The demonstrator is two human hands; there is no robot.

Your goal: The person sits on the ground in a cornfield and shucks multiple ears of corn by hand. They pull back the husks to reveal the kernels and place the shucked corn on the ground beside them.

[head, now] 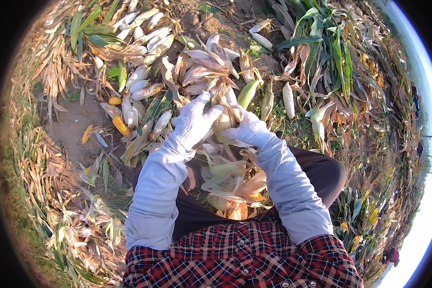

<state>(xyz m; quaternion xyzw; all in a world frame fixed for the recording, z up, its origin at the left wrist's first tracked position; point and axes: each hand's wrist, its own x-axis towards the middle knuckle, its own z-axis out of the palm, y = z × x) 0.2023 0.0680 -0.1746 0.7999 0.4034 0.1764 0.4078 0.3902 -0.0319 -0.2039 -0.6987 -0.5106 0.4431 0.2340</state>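
An ear of corn in its dry tan husk (221, 124) is held upright in front of me between two white knitted gloves. My left hand (194, 117) grips its left side, with the thumb laid across the husk. From the right, my right hand (250, 129) closes on the husk lower down. The kernels are hidden from view. Just beyond the hands lies a heap of unhusked ears (207, 68), some with purplish husks. A green-husked ear (248, 94) rests against the heap's right side. Loose peeled husks (230, 176) are piled between my legs.
Pale-husked ears (138, 77) lie scattered to the left. Bare yellow cobs (121, 126) rest on soil nearby. Cut corn stalks (320, 46) are heaped at upper right, with more yellow cobs (372, 68) beyond. A single pale ear (288, 100) lies right of the hands.
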